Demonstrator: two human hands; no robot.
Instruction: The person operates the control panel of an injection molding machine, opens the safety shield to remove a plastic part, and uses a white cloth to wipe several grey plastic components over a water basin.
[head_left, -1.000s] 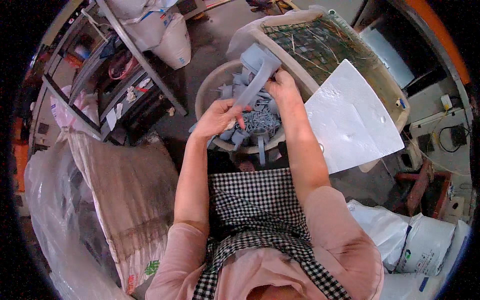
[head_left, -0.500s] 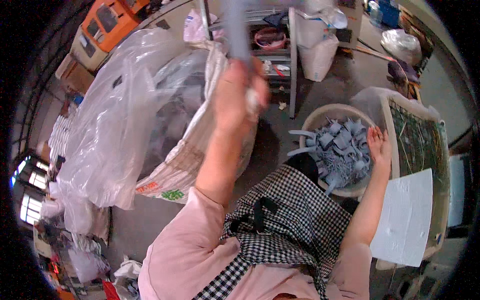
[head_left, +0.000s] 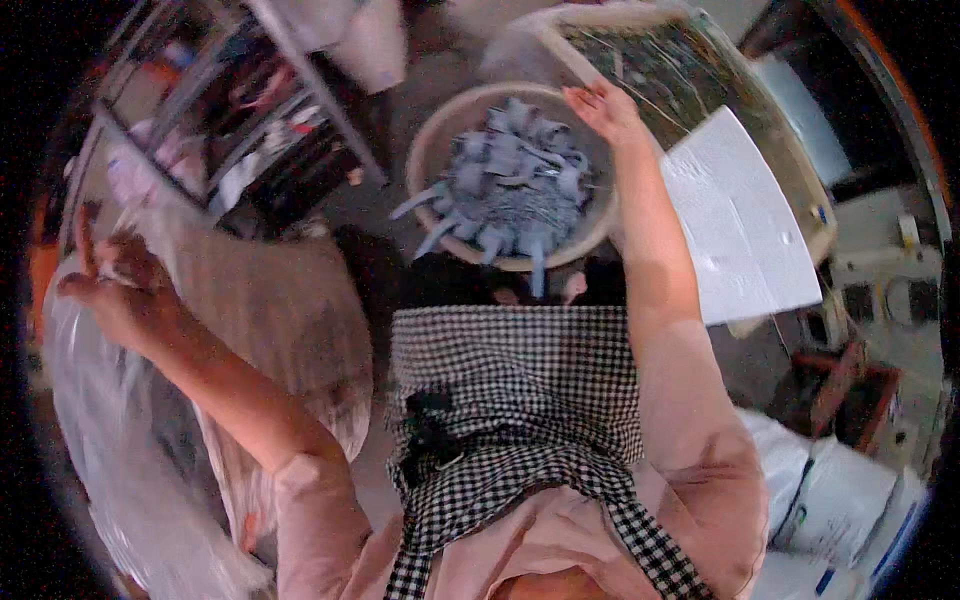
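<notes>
Grey plastic pieces [head_left: 515, 190] fill a basin [head_left: 425, 160]; right hand [head_left: 603, 108] touches them.

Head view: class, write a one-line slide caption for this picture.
Left hand at a clear plastic bag; right hand over a basin of grey-blue pieces.

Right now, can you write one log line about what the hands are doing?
left hand: over clear plastic bag, grip unclear | right hand: at rim of basin | basin: grey-blue pieces
</notes>
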